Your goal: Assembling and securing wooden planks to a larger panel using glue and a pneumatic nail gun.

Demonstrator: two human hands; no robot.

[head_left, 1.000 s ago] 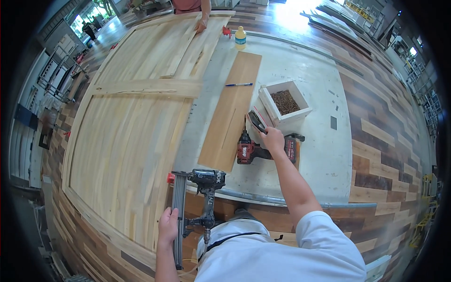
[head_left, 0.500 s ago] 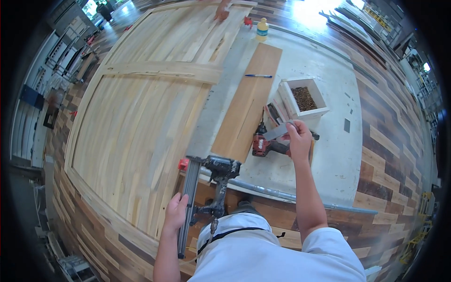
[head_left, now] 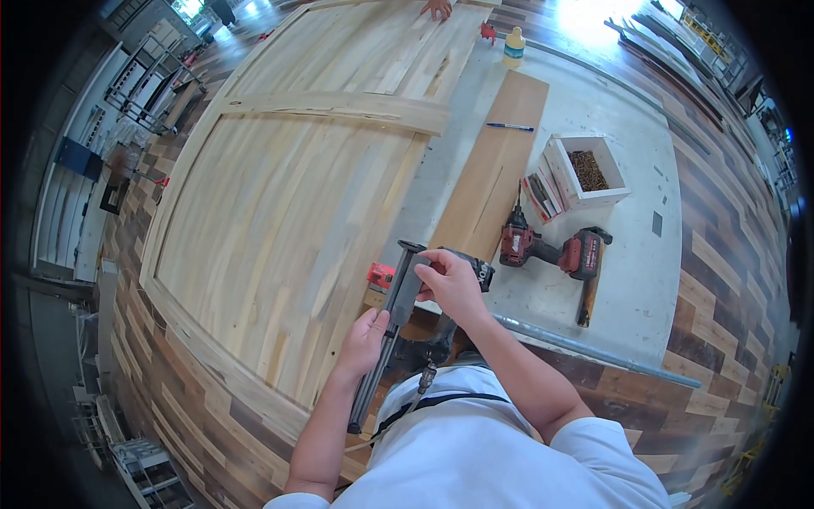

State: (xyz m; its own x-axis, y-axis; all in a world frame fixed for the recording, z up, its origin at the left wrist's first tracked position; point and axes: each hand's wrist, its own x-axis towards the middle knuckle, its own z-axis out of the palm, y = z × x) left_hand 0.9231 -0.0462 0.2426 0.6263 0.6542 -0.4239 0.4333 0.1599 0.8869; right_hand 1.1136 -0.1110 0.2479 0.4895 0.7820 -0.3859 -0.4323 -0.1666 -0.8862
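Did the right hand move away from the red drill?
Yes. The right hand left the red drill on the table and came left onto the nail gun.

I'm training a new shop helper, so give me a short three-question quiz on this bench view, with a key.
1. True or false: the left hand grips the long magazine of the nail gun.
2. What does the right hand touch?
A. the red cordless drill
B. the top of the nail gun
C. the blue pen
3. What fills the white box beside the brown board?

Key
1. True.
2. B. The drill lies untouched on the bench.
3. Small dark fasteners, too small to tell which kind.
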